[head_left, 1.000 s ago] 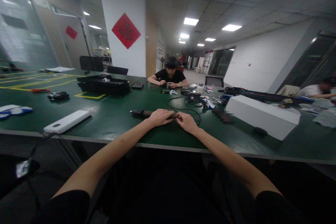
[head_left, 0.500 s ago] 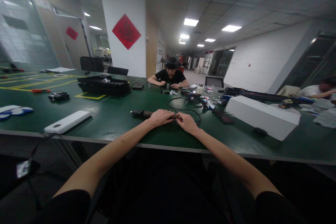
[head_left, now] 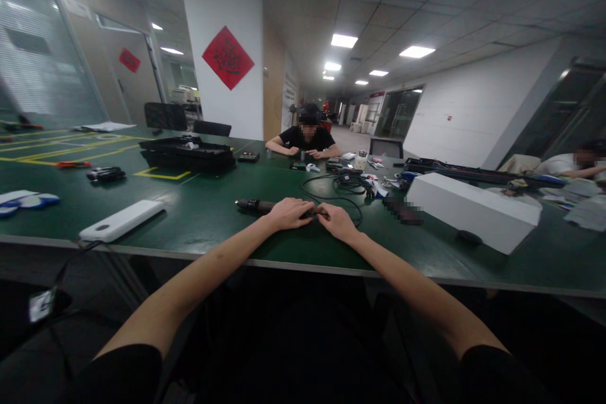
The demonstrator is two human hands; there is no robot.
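A dark electric screwdriver [head_left: 255, 205] lies on the green table, its tip pointing left. My left hand [head_left: 291, 213] is wrapped over its rear part, which is mostly hidden under the palm and fingers. Close by, at the tail end of the tool, my right hand [head_left: 337, 221] pinches the black cable [head_left: 357, 209]. The fingertips of both hands nearly meet there, and the exact joint between cable and tool is too small to make out. From my right hand the cable loops back over the table into a tangled coil.
A white box [head_left: 473, 208] stands to the right, beside a dark oval object [head_left: 469, 237]. On the left are a white elongated device [head_left: 123, 219] and a black tray [head_left: 187, 154]. Another person [head_left: 307, 136] sits across the table [head_left: 203, 227], near small parts.
My hands stay in nearly the same place, with only a slight shift of the fingers at the cable end. The screwdriver has not visibly moved.
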